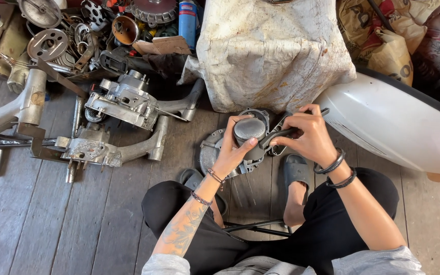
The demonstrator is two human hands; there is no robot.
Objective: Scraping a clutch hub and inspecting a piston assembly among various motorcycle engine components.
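a: state of the left hand (232, 147)?
b: clenched around a piston (249, 129), crown facing up, held just above a round engine cover (211, 147) lying on the floor (52, 229).

a: right hand (306, 137)?
b: clenched on the handles of dark pliers (273, 140). the tips lie against the piston side; the exact contact point is hidden by the fingers.

a: step in hand?
b: judged: work with the pliers at the side of the piston, likely at a clip or pin. it appears mid-way, as the tool is already in place.

a: requirement for the next move?
b: judged: a firm hold from the left hand and a small, controlled pull or squeeze from the right. a slip could scratch the piston or drop a small part onto the boards.

a: packages and labels nearby?
b: 1 blue spray can (188, 20), upright, top centre, behind a dirty white cloth-covered block (271, 51). 1 flat brown card piece (161, 47) just left of the can. brown printed sacks (383, 35) at top right, above a white curved panel (398, 122). print is too small to tell apart.

a: further left?
b: 2 grey crankcases (123, 102) and loose metal parts (67, 35).
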